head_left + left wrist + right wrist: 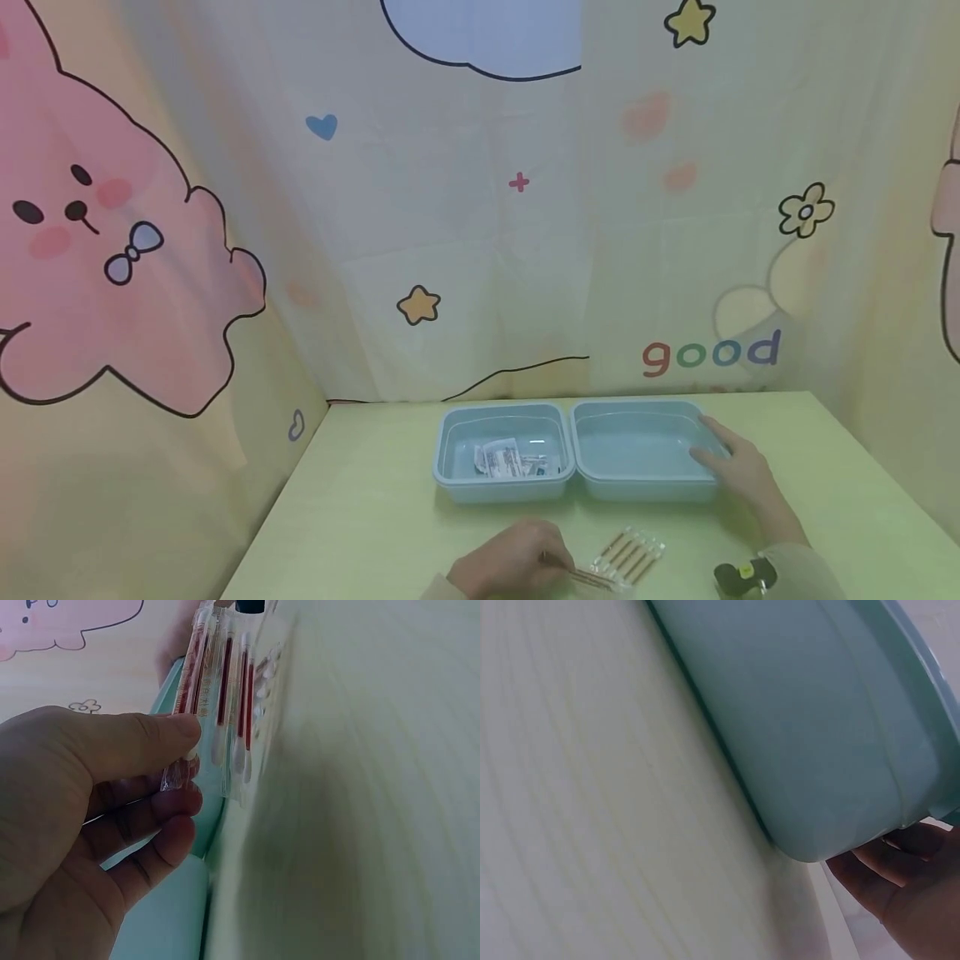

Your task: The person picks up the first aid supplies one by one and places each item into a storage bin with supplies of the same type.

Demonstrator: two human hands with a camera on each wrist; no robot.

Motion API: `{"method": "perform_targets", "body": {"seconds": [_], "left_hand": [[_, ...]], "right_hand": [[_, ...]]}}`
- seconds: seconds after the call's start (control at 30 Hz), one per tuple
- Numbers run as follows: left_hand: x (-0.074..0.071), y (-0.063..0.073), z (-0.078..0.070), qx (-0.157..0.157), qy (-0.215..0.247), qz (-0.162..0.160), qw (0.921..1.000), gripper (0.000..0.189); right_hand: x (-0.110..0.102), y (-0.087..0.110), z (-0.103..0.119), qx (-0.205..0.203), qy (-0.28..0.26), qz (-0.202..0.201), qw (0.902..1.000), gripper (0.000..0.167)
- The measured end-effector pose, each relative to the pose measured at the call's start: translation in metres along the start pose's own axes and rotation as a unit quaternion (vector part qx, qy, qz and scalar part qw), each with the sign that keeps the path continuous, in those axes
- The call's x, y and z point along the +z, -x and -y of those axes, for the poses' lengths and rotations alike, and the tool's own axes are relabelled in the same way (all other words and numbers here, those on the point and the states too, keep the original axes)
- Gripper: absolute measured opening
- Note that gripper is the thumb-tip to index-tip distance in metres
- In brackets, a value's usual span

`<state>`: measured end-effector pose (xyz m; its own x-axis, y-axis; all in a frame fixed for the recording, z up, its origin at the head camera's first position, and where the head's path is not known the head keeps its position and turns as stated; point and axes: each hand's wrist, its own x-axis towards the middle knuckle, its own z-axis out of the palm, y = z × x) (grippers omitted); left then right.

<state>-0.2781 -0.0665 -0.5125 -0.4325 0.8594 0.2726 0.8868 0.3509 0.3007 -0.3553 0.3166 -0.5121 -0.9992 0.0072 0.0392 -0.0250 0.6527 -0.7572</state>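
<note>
My left hand (517, 557) pinches clear-wrapped cotton swabs (225, 705) between thumb and fingers. Dark red liquid shows in their shafts, and their white tips point down in the left wrist view. On the table beside this hand lies a strip of similar wrapped swabs (630, 557). At the right end of the right-hand light blue bin (645, 490), my right hand (738, 471) grips the rim and side wall. In the right wrist view its fingers (874, 877) lie against the bin's end wall, partly hidden behind it. Nothing shows inside that bin.
A second light blue bin (502, 493) stands close against the left side of the first. It holds white printed packets (501, 458) and small clear packages. Behind the pale table (337, 500) hangs a patterned curtain (480, 250).
</note>
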Motion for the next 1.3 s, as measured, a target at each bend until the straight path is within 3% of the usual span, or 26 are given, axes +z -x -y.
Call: {"method": "perform_targets", "body": {"seconds": [0.47, 0.83, 1.3], "left_hand": [[-0.008, -0.006, 0.001, 0.012, -0.032, -0.01, 0.9994, 0.008], [-0.016, -0.01, 0.002, 0.011, -0.001, -0.021, 0.9997, 0.006], [-0.025, -0.017, 0.004, 0.033, -0.026, -0.047, 0.998, 0.006]], "right_hand": [[-0.001, -0.001, 0.0, 0.007, -0.008, 0.006, 0.9999, 0.081], [-0.001, 0.002, 0.004, -0.002, -0.006, -0.002, 1.0, 0.08], [-0.001, 0.002, 0.006, 0.011, -0.002, 0.003, 0.9999, 0.08]]}}
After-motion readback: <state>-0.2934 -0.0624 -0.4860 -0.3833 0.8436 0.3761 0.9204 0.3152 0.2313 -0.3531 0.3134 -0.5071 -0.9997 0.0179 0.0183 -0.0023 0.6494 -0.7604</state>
